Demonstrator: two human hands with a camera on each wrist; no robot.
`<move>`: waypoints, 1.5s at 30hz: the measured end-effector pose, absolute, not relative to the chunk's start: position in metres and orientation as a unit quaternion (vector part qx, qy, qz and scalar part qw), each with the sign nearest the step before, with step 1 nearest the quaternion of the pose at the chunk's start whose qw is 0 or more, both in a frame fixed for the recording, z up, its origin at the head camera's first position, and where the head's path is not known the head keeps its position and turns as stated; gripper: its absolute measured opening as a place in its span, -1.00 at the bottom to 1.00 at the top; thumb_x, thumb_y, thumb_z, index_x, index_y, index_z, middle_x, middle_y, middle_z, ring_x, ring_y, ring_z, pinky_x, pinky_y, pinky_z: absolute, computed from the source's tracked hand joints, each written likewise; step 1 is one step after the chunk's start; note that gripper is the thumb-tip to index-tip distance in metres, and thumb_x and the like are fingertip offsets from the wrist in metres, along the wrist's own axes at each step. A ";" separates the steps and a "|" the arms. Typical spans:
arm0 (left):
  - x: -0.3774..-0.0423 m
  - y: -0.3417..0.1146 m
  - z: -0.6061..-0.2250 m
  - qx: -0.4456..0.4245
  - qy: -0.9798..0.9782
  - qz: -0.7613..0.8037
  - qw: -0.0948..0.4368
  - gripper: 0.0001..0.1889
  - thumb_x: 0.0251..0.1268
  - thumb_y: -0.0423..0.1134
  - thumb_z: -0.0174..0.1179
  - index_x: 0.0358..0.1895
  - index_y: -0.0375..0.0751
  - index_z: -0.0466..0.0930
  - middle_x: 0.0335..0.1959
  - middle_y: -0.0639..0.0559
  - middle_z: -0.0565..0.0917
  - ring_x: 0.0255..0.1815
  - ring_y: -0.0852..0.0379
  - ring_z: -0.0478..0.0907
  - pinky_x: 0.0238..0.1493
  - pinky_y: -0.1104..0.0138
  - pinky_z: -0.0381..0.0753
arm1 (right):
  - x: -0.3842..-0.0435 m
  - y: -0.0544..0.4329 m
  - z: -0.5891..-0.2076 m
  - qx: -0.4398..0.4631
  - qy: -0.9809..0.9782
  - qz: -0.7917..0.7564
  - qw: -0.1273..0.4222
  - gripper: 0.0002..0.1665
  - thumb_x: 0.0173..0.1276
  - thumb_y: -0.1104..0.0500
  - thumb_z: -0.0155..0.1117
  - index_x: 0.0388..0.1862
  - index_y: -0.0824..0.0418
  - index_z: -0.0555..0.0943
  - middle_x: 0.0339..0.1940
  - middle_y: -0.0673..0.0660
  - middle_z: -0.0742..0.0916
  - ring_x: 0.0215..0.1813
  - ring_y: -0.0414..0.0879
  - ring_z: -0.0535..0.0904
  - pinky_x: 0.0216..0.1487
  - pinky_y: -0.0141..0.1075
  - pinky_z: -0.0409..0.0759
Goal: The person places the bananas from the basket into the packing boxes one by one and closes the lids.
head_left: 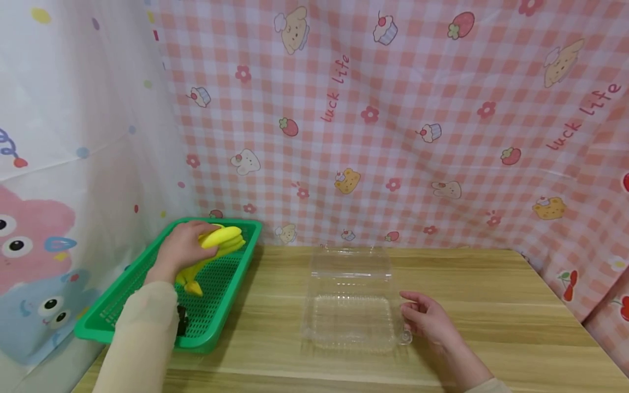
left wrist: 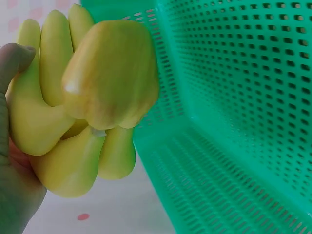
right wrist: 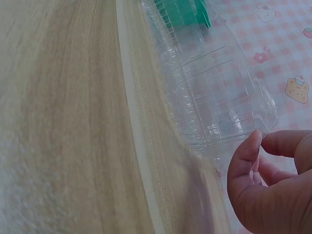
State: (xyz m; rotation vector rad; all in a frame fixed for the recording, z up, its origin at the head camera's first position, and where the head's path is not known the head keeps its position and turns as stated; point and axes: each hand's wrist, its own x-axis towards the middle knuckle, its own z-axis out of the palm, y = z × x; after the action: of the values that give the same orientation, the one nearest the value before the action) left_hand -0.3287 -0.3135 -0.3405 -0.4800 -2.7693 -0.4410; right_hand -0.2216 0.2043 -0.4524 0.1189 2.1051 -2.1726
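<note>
A bunch of yellow bananas (head_left: 223, 239) is in the grip of my left hand (head_left: 184, 248), over the far part of a green plastic basket (head_left: 211, 344). In the left wrist view the bunch's thick stem end (left wrist: 114, 73) faces the camera, and the thumb lies along one banana. To the right, a clear plastic clamshell box (head_left: 351, 322) stands on the table with its lid (head_left: 351, 262) raised at the back. My right hand (head_left: 432, 322) pinches the box's right edge between thumb and forefinger.
Inside the basket lies a small black thing (head_left: 182, 320), partly hidden by the left sleeve (head_left: 142, 338). The wooden table (head_left: 472, 278) ends at a pink checked cloth (head_left: 314, 109) behind. A white patterned cloth (head_left: 88, 136) hangs along the left.
</note>
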 end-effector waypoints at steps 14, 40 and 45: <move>-0.315 -0.282 -0.315 -0.232 -0.938 -0.177 0.188 -0.54 0.13 -0.20 0.39 0.15 -0.13 0.67 0.18 -0.19 0.57 0.05 -0.21 0.48 -0.01 -0.09 0.53 | -0.220 0.206 -0.453 0.033 0.696 -0.715 0.056 -0.42 0.44 0.46 0.08 0.38 0.60 0.21 -0.27 0.07 0.57 -0.40 -0.21 0.47 -0.39 -0.44 0.55; -0.294 -0.187 -0.306 -0.427 -0.852 -0.186 0.239 -0.55 0.04 -0.20 0.46 0.09 -0.04 0.71 0.19 -0.06 0.58 0.05 -0.05 0.47 -0.09 0.13 0.53 | -0.221 0.204 -0.456 0.041 0.682 -0.728 0.052 -0.43 0.42 0.48 0.08 0.36 0.59 0.23 -0.28 0.07 0.56 -0.40 -0.21 0.47 -0.40 -0.44 0.55; -0.290 -0.168 -0.312 -0.443 -0.845 -0.191 0.231 -0.54 0.02 -0.18 0.46 0.09 -0.01 0.71 0.20 -0.04 0.59 0.10 -0.04 0.48 -0.06 0.13 0.54 | -0.222 0.204 -0.457 0.042 0.686 -0.724 0.051 -0.44 0.44 0.47 0.07 0.37 0.59 0.23 -0.28 0.08 0.57 -0.41 -0.20 0.47 -0.41 -0.44 0.54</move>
State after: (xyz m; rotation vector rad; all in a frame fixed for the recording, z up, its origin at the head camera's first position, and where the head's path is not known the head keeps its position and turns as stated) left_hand -0.2902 -0.1677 -0.3116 -1.2182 -2.3237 -0.5241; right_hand -0.2220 0.2038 -0.4568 0.1275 2.0884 -2.2045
